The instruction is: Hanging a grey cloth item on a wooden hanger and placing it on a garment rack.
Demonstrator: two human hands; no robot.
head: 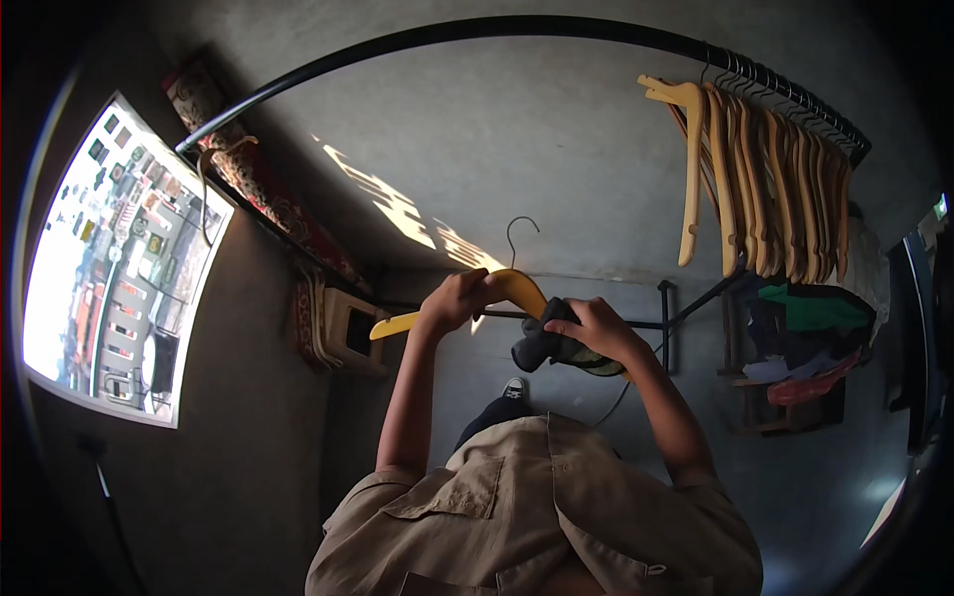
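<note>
A yellow wooden clothes hanger [525, 290] is held out in front of my chest, its metal hook pointing up and away from me. My left hand [456, 299] grips it just left of the neck, and the bare end of one arm sticks out past my wrist. Around the hanger's other arm, my right hand [602, 329] clasps a bunched dark cloth [538, 344]. The cloth partly covers that arm, and a greenish part shows under my palm. Whether the right fingers also press on the wood cannot be told.
A black garment rail [477, 28] arches overhead. Several wooden hangers [768, 179] crowd its right end, and a single hanger [206, 186] hangs at its left. Piled clothes [812, 320] lie at right. Stacked plastic stools [346, 328] stand at left, near a bright window [127, 261].
</note>
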